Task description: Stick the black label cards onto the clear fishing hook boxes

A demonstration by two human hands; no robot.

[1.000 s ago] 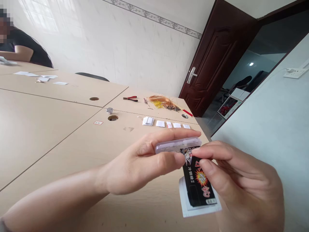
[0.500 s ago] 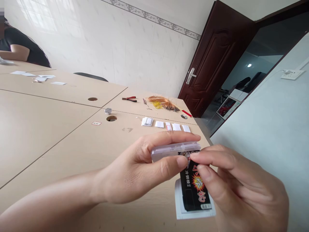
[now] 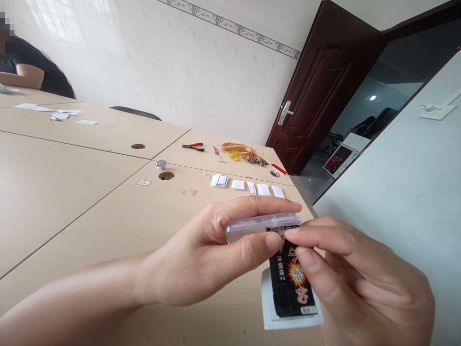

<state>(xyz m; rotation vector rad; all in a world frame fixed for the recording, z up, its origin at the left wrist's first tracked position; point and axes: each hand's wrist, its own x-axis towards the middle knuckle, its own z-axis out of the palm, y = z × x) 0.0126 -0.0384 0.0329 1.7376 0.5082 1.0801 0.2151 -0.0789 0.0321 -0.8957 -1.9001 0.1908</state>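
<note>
My left hand (image 3: 205, 257) is closed around a small clear plastic box (image 3: 252, 223), thumb on the near face and fingers over the far side. A black printed label (image 3: 288, 293) with red characters and a yellow starburst hangs from the box's near face, over its right part. White backing paper (image 3: 267, 307) shows behind the label's lower part. At the label's upper right edge, close to my left thumb, my right hand (image 3: 378, 274) pinches with thumb and index finger. The exact contact under those fingertips is hidden.
On the table beyond lie stacks of white cards (image 3: 219, 180), red-handled pliers (image 3: 193, 146) and a bundle of copper-coloured wires (image 3: 241, 150). A round hole (image 3: 166, 176) has a shiny clear object (image 3: 161, 164) beside it. Another person (image 3: 32, 67) sits at the far left.
Both hands, the box and the label have shifted very slightly right and down. The grip of each hand looks the same.
</note>
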